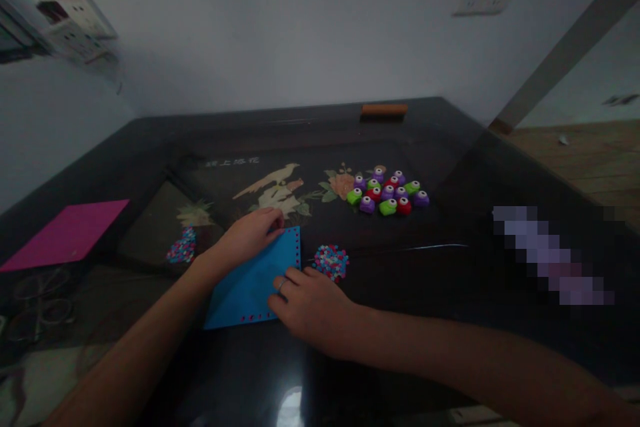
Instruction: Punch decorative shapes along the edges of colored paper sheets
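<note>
The dark table (430, 280) carries everything, and the blue sheet (245, 287) lies on its near part, turned at a slant between the two hands. To the left of the blue sheet, well apart, is a pink sheet (70, 233). The left hand (257, 230) bends its fingers over the blue sheet's far edge, near the far right corner; whether it pinches anything small cannot be told. The right hand (310, 303) curls over the blue sheet's right side by the near corner, fingertips down, and whether a bead sits under them is hidden. Beyond the blue sheet, at the far edge of the table, lies a brown bar (384, 110); beyond it and to the right sits a cluster of eye toys (387, 192) in purple, green and red. One bead pile (331, 261) is just right of the blue sheet, another (183, 247) near its left. Smallest are the reddish dots (298, 247) along its edges, perhaps beads. To work well here, the left hand should press lightly and flat, clear of the dots, so that the blue sheet cannot slide, while the right hand touches only with fingertips, wrist raised, to avoid brushing the row or the nearby pile.
</note>
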A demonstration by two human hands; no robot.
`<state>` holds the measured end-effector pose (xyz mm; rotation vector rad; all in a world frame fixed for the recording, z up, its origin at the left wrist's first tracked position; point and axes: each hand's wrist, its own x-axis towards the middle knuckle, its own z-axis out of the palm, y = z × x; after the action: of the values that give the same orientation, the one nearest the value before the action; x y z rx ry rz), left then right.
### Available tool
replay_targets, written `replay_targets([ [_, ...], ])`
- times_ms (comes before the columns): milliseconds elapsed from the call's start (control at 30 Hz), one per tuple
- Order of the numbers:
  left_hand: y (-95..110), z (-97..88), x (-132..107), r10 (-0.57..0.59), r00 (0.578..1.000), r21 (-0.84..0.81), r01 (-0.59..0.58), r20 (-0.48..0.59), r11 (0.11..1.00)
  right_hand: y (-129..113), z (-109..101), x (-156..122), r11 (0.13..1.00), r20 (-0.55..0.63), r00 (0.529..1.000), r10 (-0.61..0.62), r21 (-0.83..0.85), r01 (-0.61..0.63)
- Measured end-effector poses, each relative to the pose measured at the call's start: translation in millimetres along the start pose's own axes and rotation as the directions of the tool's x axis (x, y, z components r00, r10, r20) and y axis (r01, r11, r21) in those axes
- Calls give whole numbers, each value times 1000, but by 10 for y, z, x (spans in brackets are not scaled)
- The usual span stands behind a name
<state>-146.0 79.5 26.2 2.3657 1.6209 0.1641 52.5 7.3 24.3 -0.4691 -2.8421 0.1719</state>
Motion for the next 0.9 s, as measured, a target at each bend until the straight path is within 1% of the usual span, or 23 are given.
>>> replay_targets([
  [200,22,-7,16,19,999,28,-18,-34,999,32,14,16,1000,-2,1000,-3,-1,3],
  [333,63,5,13,5,1000,35,-5,25,999,61,-2,27,1000,20,1000,-16,14,16],
  [467,104,0,-6,-9,998,62,5,55,998,85,-16,36,1000,42,999,-15,13,14],
  [633,163,-17,-14,-32,997,131,23,71,991,93,-7,39,999,32,999,-40,-10,40],
  [900,265,8,1,-114,990,270,88,82,959,95,83,5,997,-3,999,-48,-66,47],
])
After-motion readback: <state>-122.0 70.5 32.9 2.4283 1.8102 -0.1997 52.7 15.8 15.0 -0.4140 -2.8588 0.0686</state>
